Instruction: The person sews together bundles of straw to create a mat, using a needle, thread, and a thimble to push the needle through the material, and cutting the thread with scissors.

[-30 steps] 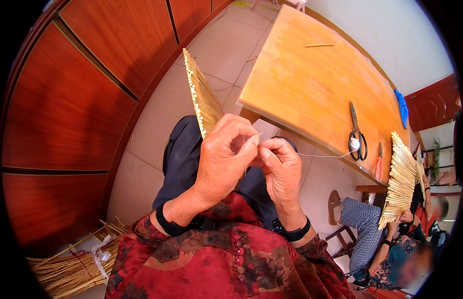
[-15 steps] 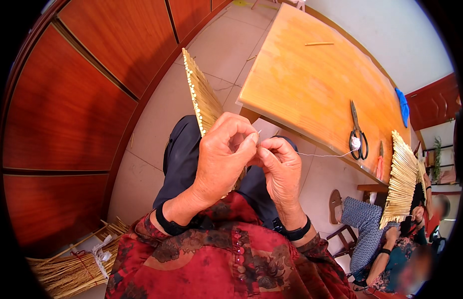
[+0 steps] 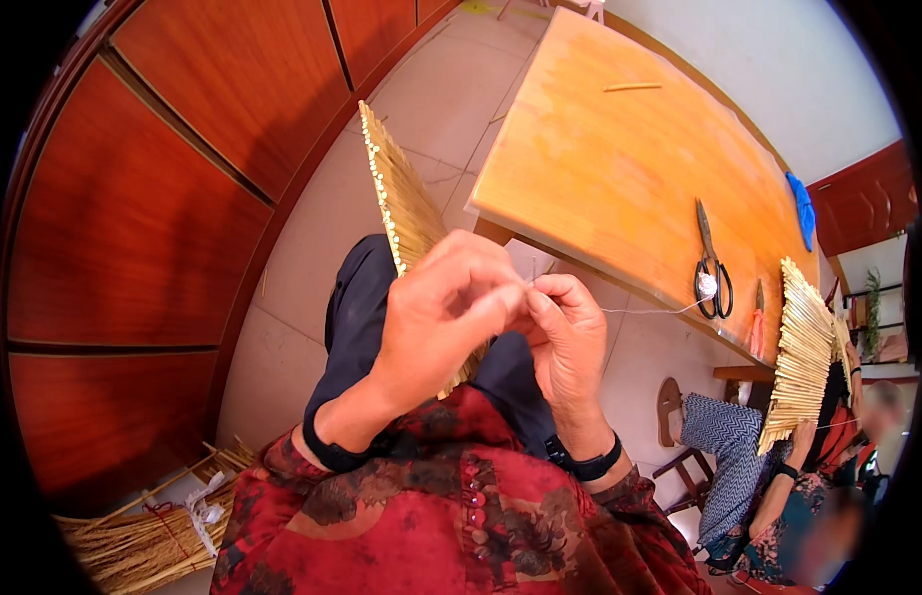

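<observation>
My left hand [image 3: 446, 322] and my right hand [image 3: 565, 327] meet at the fingertips above my lap. A thin needle [image 3: 533, 266] points up between them at the pinched right fingertips. White thread [image 3: 644, 311] stretches from my right hand to a small white spool [image 3: 707, 286] on the table. The left thumb and forefinger are drawn together beside the right fingertips; anything between them is hidden. Behind my left hand, a flat bundle of pale stalks [image 3: 406, 188] rises at a slant from my lap, its lower part mostly covered.
On the wooden table [image 3: 600, 169] at my right lie black-handled scissors [image 3: 712, 260], an orange-handled tool [image 3: 758, 322], a stalk [image 3: 633, 87] and a blue cloth [image 3: 801, 211]. A co-worker at right holds a stalk panel [image 3: 793, 357]. Tied straw [image 3: 154, 531] lies lower left, beside red-brown cabinets [image 3: 134, 198].
The needle has shifted slightly right, from the left fingertips to the right ones. My left hand has turned a little, its thumb and forefinger now nearer the right hand. The co-worker's hand has moved.
</observation>
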`<state>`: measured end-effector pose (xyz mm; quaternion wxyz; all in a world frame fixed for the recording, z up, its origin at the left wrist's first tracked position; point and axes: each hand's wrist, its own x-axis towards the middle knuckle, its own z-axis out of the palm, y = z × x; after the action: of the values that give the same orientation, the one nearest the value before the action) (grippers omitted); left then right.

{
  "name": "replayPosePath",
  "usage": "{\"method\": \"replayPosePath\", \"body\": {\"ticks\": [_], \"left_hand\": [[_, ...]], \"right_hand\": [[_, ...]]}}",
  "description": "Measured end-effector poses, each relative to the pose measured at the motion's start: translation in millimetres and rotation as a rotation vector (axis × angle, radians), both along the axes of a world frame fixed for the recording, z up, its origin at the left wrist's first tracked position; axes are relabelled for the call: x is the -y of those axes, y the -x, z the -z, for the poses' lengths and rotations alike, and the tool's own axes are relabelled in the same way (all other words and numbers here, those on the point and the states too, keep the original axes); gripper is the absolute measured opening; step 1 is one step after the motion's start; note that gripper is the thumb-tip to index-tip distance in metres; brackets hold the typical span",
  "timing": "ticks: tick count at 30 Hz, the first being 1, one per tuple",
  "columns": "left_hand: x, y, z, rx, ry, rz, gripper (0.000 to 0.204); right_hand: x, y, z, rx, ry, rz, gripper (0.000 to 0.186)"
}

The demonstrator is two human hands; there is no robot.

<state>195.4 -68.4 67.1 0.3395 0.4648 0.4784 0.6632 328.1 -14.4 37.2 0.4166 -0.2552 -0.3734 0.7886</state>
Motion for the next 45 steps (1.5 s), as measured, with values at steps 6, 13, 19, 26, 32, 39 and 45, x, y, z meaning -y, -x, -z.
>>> {"method": "replayPosePath", "body": {"ticks": [6,13,19,26,32,39,45], "left_hand": [[33,12,-78,-0.076,-0.349,0.771,0.007],[22,-33,-83,0.285,-0.974,0.383,0.004],[18,-19,-82,0.179,-0.84,0.281,0.004],[-9,-3,-5,0.428,0.092,0.247,0.007],[-12,-8,6,0.445,0.103,0.263,0.007],[-10,-8,4,0.447,0.164,0.282,0.007],[-8,-13,0,0.563,0.161,0.333,0.008]], "right_hand": [[8,-19,-38,-0.089,-0.261,0.025,0.008],[10,-28,-41,-0.176,-0.397,-0.013,0.013],[4,-24,-36,-0.08,-0.4,0.082,0.006],[2,-12,-17,0.093,-0.181,0.082,0.009],[4,-13,-9,0.082,-0.128,0.006,0.012],[-16,-19,-25,0.289,-0.598,0.136,0.036],[-11,-15,-24,0.2,-0.541,-0.065,0.024]]}}
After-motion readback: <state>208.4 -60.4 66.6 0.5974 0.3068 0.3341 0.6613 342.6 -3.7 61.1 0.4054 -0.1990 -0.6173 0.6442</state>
